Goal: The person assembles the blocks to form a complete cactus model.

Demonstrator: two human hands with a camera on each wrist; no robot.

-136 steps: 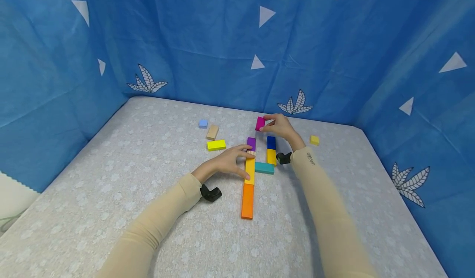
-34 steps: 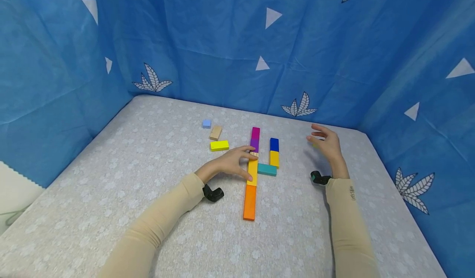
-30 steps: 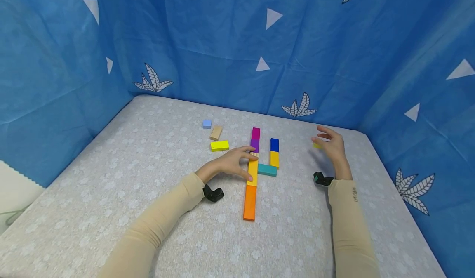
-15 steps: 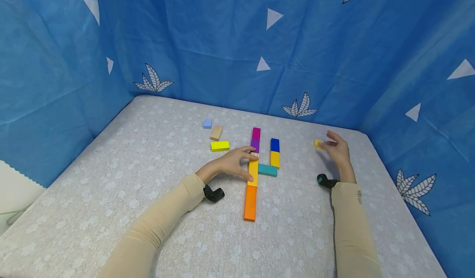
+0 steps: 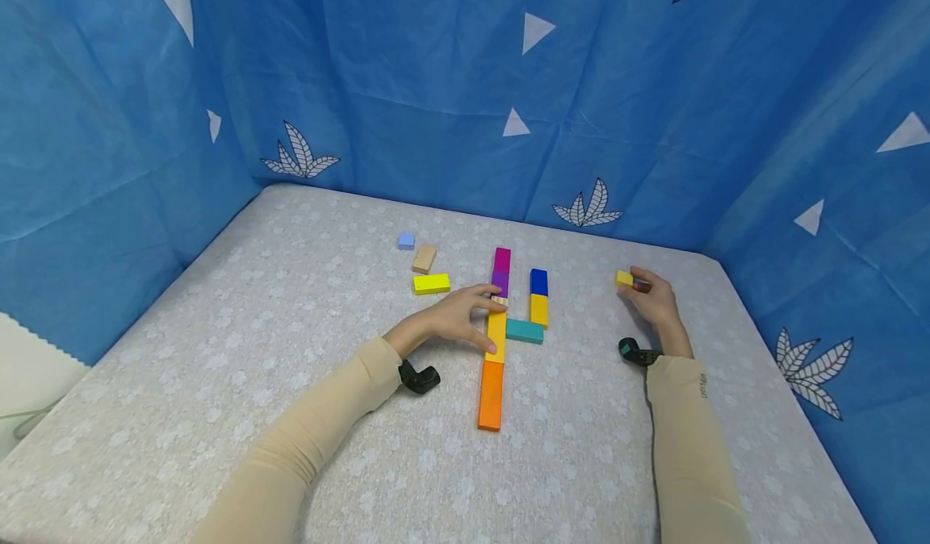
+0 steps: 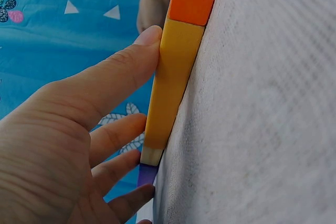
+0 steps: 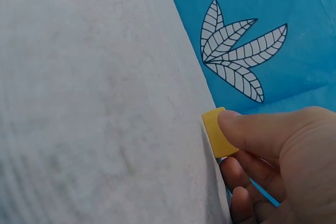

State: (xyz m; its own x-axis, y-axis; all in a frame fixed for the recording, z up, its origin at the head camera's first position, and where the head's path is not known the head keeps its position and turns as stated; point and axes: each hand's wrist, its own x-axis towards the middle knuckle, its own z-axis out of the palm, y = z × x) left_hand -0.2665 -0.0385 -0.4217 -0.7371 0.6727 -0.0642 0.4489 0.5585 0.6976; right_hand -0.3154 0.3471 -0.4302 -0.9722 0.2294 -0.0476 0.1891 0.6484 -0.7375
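My left hand rests with loosely extended fingers along a straight row of wooden blocks. Its thumb touches the long yellow-orange block, and its other fingers lie along the row near the plain-wood piece and the purple block. A magenta block tops the row; an orange block forms its near end. At the right, my right hand pinches a small yellow block between thumb and fingers, at the tabletop. The fingers behind that block are partly hidden.
Right of the row lie a teal block, a yellow-orange block and a dark blue block. Left of it are a bright yellow block, a tan block and a light blue block. Blue curtains enclose the table.
My right hand set the magenta block beyond the purple one, then moved right to the small yellow block and took hold of it. My left hand stayed at the row.
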